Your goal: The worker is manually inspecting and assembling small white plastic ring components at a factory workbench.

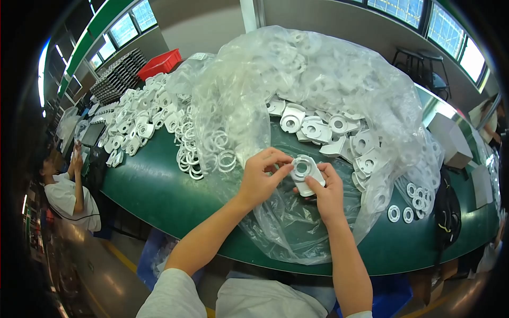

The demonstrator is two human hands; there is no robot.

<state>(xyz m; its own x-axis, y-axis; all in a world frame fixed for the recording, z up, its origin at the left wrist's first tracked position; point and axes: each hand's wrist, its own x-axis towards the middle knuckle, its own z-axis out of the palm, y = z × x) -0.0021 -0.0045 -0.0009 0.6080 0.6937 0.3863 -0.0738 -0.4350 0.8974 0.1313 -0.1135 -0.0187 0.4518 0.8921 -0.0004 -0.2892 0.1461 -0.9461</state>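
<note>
My right hand (330,195) grips a white plastic housing (309,186), flat with a rounded end and a round hole. Over the hole sits a white plastic ring (302,166), slightly raised. The thumb and fingers of my left hand (264,177) pinch the ring's left edge; whether it is fully seated I cannot tell. Both hands are above a clear plastic bag (286,238) spread on the green table (154,196). Beyond them, similar white housings (313,129) spill from the bag's mouth.
White rings (190,151) and a heap of housings (132,122) lie on the left. More rings (393,213) are at the right, near a black bag (448,217) and grey boxes (449,140). A red bin (160,63) stands behind. Another person (71,193) sits far left.
</note>
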